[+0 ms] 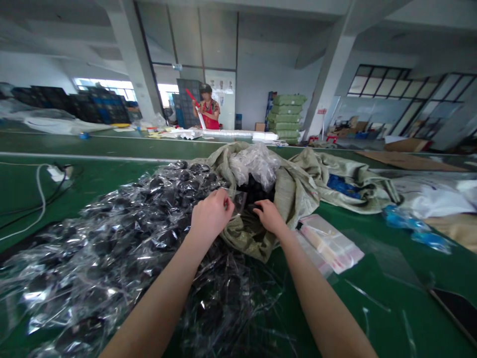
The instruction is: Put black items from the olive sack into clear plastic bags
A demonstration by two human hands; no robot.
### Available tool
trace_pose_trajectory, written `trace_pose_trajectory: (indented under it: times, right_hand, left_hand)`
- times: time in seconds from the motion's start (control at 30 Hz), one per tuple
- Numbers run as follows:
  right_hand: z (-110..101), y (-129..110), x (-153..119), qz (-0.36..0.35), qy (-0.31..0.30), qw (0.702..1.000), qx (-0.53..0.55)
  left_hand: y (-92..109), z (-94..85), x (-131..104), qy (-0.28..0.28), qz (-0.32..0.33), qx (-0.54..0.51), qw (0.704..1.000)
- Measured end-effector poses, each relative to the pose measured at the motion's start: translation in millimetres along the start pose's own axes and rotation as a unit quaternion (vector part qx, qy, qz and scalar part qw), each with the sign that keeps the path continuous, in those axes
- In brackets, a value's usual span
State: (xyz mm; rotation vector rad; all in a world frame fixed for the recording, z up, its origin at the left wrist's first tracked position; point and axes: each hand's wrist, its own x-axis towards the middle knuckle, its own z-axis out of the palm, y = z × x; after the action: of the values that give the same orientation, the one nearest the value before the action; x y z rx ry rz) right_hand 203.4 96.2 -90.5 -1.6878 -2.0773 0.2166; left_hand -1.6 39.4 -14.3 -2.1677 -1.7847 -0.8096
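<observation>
Pinches a clear bag (240, 200) mid-frame in left grip (211, 213), seemingly to steady it near the dark piece (254, 206) clamped in right grip (271, 217).

Bare forearms (160, 293); bare hands (209, 215)

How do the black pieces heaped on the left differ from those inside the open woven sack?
The heaped black pieces are in shiny clear plastic; the black pieces in the sack look bare and matte. The heaped ones spread across the green table, while the others sit within the woven sack. Both groups are dark.
</observation>
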Motion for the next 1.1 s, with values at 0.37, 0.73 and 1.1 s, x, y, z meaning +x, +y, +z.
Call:
trace_pose_trajectory:
  times: [0.37, 0.73, 1.1]
  right_hand:
    - [-79.5, -28.4, -42.0, 0.043, 0.024, 0.77, 0.637]
    - [-127.7, -95.3, -108.7, -0.232, -0.157, 0.787, 0.55]
    - [-74.4, -78.2, -59.8, -0.065, 0.054, 0.945, 0.317]
  left_hand:
    - [5.6, 4.6, -3.5, -0.001, 0.015, -0.013, 1.0]
    - [6.9, -1.5, -4.6, -0.007, 0.003, -0.039, 0.999]
    - [1.4, 1.5, 0.7, -0.01, 0.016, -0.064, 0.998]
